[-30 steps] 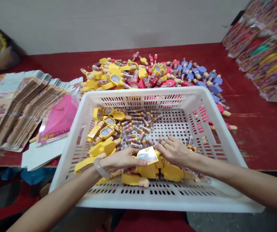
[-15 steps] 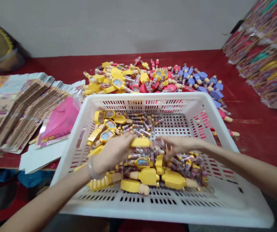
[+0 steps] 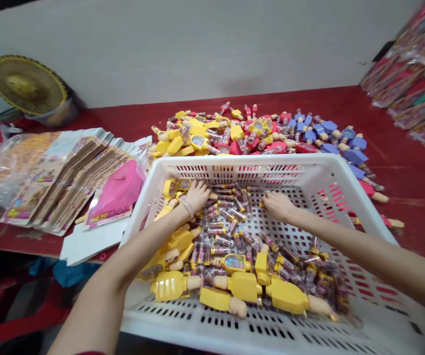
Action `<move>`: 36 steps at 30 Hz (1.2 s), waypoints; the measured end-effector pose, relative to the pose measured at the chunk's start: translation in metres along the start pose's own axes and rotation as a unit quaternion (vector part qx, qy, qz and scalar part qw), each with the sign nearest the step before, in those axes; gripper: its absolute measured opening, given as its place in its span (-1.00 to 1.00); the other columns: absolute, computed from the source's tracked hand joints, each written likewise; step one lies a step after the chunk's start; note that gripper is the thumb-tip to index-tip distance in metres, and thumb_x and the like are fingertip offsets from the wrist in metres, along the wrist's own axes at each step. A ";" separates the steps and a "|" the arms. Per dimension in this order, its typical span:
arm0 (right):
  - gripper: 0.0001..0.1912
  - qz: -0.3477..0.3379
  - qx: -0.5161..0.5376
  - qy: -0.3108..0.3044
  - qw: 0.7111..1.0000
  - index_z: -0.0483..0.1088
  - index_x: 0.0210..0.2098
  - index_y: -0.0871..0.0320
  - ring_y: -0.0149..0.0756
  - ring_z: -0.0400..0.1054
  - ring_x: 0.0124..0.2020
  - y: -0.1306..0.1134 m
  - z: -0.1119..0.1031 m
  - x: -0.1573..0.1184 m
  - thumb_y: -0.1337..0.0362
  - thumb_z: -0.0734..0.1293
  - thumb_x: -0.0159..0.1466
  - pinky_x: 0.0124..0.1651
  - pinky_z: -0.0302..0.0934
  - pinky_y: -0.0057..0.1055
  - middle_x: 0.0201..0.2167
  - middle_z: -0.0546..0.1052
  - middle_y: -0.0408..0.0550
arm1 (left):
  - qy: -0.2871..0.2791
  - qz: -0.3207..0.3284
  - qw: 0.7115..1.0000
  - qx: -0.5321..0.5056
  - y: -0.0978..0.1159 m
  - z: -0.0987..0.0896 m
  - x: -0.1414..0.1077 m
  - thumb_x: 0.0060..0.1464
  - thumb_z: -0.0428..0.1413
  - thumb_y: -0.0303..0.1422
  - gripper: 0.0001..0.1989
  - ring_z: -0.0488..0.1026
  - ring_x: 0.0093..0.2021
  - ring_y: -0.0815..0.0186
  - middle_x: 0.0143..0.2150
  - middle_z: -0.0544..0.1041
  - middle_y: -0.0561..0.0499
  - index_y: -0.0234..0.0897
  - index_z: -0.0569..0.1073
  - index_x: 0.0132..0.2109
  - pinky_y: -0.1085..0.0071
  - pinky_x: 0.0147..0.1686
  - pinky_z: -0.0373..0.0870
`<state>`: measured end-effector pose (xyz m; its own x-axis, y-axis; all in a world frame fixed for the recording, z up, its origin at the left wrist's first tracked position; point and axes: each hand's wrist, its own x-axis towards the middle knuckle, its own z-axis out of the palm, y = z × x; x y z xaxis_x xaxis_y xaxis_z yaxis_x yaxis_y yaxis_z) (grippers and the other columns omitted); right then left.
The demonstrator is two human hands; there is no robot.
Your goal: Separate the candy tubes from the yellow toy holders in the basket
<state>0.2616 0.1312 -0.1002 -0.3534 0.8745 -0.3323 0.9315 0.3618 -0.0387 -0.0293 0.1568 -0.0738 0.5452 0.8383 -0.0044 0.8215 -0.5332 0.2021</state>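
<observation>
A white perforated plastic basket holds yellow toy pieces and many small clear tubes. At the basket's far left, my left hand is closed over a yellow toy piece, whose beige end shows beside the fingers. My right hand is low over the basket floor, right of the tubes, with curled fingers. A small tube's yellow end shows at its fingertips; the rest is covered. More clear tubes lie between and below the hands. Larger yellow pieces with beige ends line the near side.
Behind the basket lies a heap of yellow, red and purple pieces on the red table. Printed cards and a pink plastic shape are on the left. Bagged packs are stacked at right.
Both hands have moved apart and farther into the basket. The yellow piece my left hand held over the middle is no longer in the air. The view has shifted left.
</observation>
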 end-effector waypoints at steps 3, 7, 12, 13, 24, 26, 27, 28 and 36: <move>-0.76 -0.003 0.044 -0.001 0.999 0.30 -0.11 0.25 -0.14 0.40 -0.27 -0.011 -0.015 -0.025 0.28 0.24 0.25 -0.30 0.17 -0.39 -0.22 0.49 0.13 | 0.016 0.002 0.999 -0.046 0.011 -0.005 -0.006 0.13 0.02 -0.48 -0.86 0.24 0.15 0.08 -0.03 0.45 -0.20 -0.32 0.41 -0.15 0.06 0.17 0.09; -0.81 -0.032 0.202 0.033 0.978 0.23 -0.13 0.16 -0.30 0.33 -0.41 -0.041 -0.035 -0.060 0.30 0.19 0.24 -0.41 0.05 -0.49 -0.41 0.46 -0.11 | 0.063 -0.086 0.940 -0.324 0.050 -0.034 -0.034 0.22 -0.03 -0.22 -0.75 0.45 -0.16 0.23 -0.11 0.46 -0.12 -0.32 0.28 -0.08 0.25 -0.16 0.45; -0.75 -0.067 0.285 0.124 0.948 0.23 -0.11 0.14 -0.29 0.32 -0.42 -0.070 -0.042 -0.085 0.32 0.23 0.19 -0.36 0.02 -0.47 -0.42 0.46 -0.14 | 0.040 -0.218 0.651 -0.726 0.087 -0.052 -0.079 0.07 0.11 -0.30 -0.76 0.49 -0.18 0.21 -0.19 0.48 -0.06 -0.34 0.33 -0.15 0.24 -0.19 0.51; -0.77 -0.072 0.283 0.135 0.947 0.25 -0.14 0.14 -0.29 0.32 -0.42 -0.072 -0.040 -0.087 0.31 0.25 0.19 -0.36 0.02 -0.47 -0.42 0.46 -0.14 | 0.034 -0.225 0.631 -0.741 0.089 -0.053 -0.085 0.04 0.13 -0.34 -0.72 0.50 -0.18 0.22 -0.18 0.49 -0.06 -0.33 0.35 -0.09 0.24 -0.17 0.51; -0.87 -0.184 0.074 0.176 0.964 0.34 -0.28 0.21 -0.31 0.33 -0.51 -0.081 -0.017 -0.100 0.30 0.30 0.19 -0.48 -0.17 -0.40 -0.49 0.50 -0.07 | -0.265 -0.173 0.786 -0.531 0.064 -0.078 -0.097 -0.02 0.18 -0.35 -0.44 0.50 -0.24 0.25 -0.17 0.56 -0.09 -0.31 0.35 0.17 0.38 -0.27 0.42; -0.89 -0.208 0.066 0.180 0.959 0.34 -0.31 0.20 -0.32 0.32 -0.51 -0.083 -0.017 -0.099 0.29 0.30 0.19 -0.48 -0.16 -0.39 -0.51 0.49 -0.09 | -0.267 -0.104 0.831 -0.477 0.067 -0.077 -0.098 -0.02 0.21 -0.29 -0.41 0.46 -0.10 0.22 -0.02 0.52 -0.03 -0.17 0.35 0.19 0.37 -0.16 0.38; -0.90 -0.220 0.062 0.182 0.956 0.33 -0.33 0.20 -0.33 0.31 -0.51 -0.084 -0.017 -0.099 0.29 0.29 0.19 -0.47 -0.16 -0.38 -0.51 0.48 -0.09 | -0.256 -0.072 0.853 -0.450 0.071 -0.076 -0.099 -0.03 0.23 -0.24 -0.39 0.43 -0.04 0.20 0.03 0.50 0.00 -0.12 0.35 0.20 0.35 -0.08 0.35; -0.92 -0.230 0.059 0.184 0.954 0.32 -0.34 0.19 -0.34 0.30 -0.52 -0.085 -0.017 -0.100 0.30 0.29 0.19 -0.47 -0.16 -0.38 -0.52 0.48 -0.10 | -0.240 -0.045 0.871 -0.426 0.074 -0.074 -0.100 -0.03 0.24 -0.19 -0.39 0.41 -0.01 0.19 0.05 0.49 0.01 -0.09 0.36 0.19 0.33 -0.03 0.31; -0.92 -0.308 0.010 0.219 0.926 0.27 -0.42 0.17 -0.37 0.19 -0.56 -0.082 -0.015 -0.107 0.45 0.21 0.15 -0.45 -0.16 -0.33 -0.57 0.40 -0.13 | -0.342 -0.157 0.728 -0.573 0.096 -0.046 -0.110 0.19 -0.03 -0.01 -0.55 0.19 -0.67 0.47 -0.52 0.43 0.05 -0.37 0.43 -0.25 0.54 -0.66 0.10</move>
<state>0.2214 0.0124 -0.0469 -0.8152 0.5528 0.1729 0.5412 0.8333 -0.1125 -0.0183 0.0192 -0.0089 0.6386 0.4363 -0.6339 0.4580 0.4465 0.7687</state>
